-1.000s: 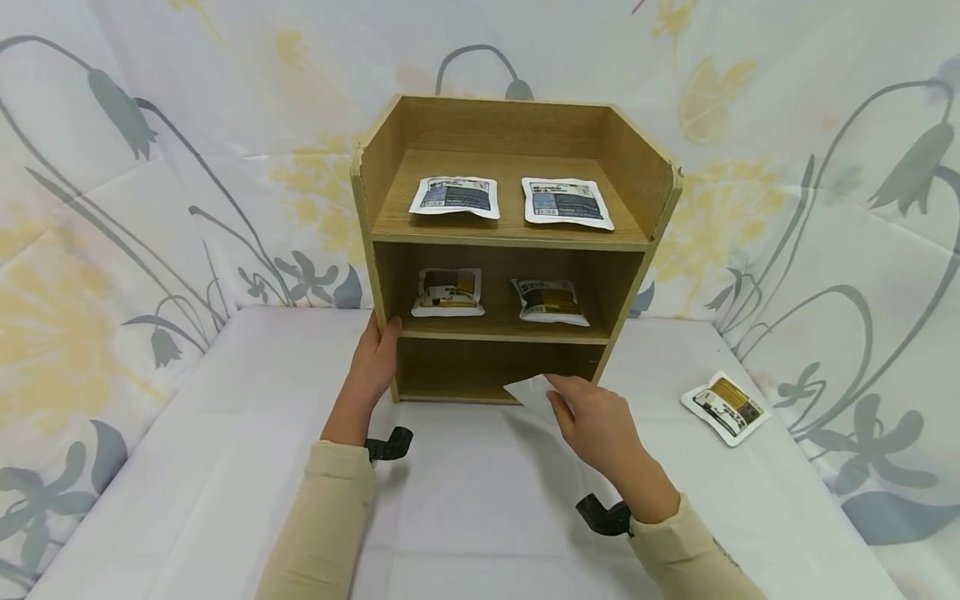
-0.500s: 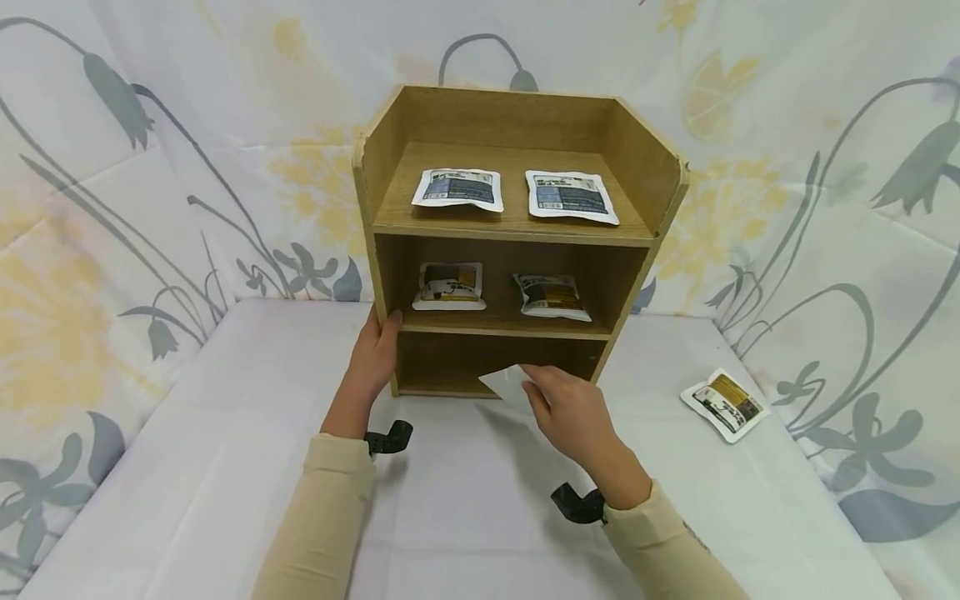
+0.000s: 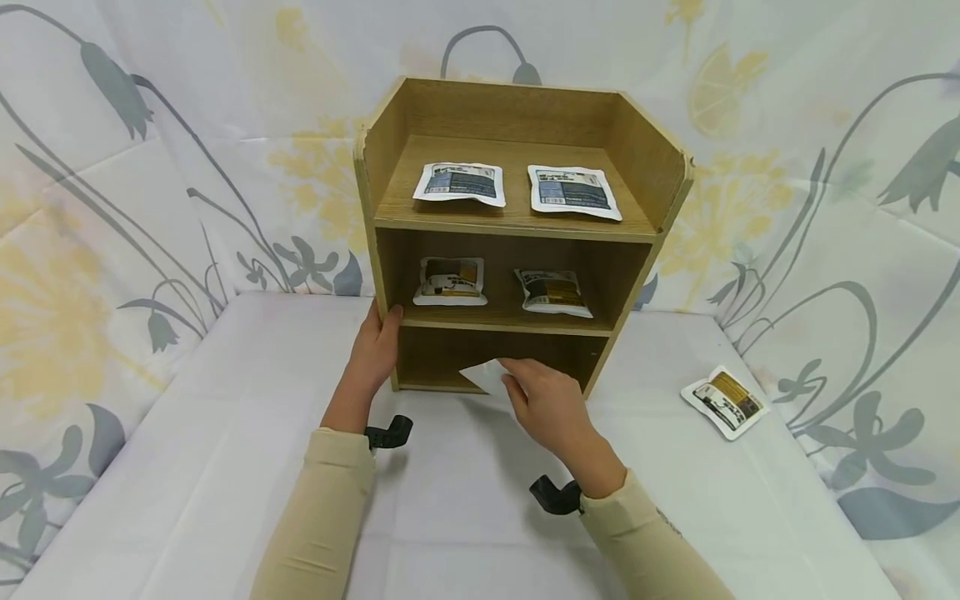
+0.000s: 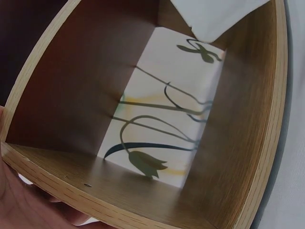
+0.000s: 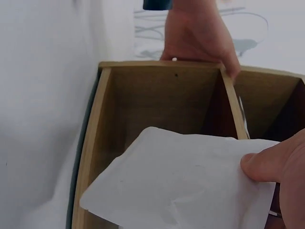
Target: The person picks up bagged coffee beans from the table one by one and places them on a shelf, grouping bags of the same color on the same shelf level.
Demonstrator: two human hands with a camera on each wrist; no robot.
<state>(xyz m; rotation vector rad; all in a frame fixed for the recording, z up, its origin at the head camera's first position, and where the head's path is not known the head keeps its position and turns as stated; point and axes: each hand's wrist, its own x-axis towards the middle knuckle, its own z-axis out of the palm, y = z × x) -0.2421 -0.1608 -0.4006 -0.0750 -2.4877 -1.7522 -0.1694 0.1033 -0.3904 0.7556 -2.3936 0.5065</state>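
Wooden and three-tiered, the shelf [image 3: 510, 117] stands on a white-covered table [image 3: 450, 517], with a flower-printed cloth [image 3: 292, 108] behind it. On the shelf's left side, the left hand [image 3: 371, 354] grips the side wall, thumb lying over the front edge near the middle board, presumably to keep the unit from shifting. In front of the shelf's lowest compartment, the right hand [image 3: 551, 404] pinches a white packet [image 3: 483, 377] by one end, thumb on its blank face; that hold probably keeps the knuckles clear of the board above.

Two blue-labelled packets [image 3: 461, 184] lie apart on the shelf's top board, and two brown-and-yellow packets [image 3: 450, 283] on its middle board, perhaps sorted so that like labels share a level. To the right of the shelf, a loose packet [image 3: 725, 402] with similar yellow printing lies on the table.

Any print on the white packet is turned away, and the right hand's other fingers are mostly hidden behind it. Whether its corner crosses the shelf's front edge, I cannot tell. Outside the shelf's wall, the left fingers are largely concealed. Flower print shows at the lowest compartment's far end, possibly through an open back.
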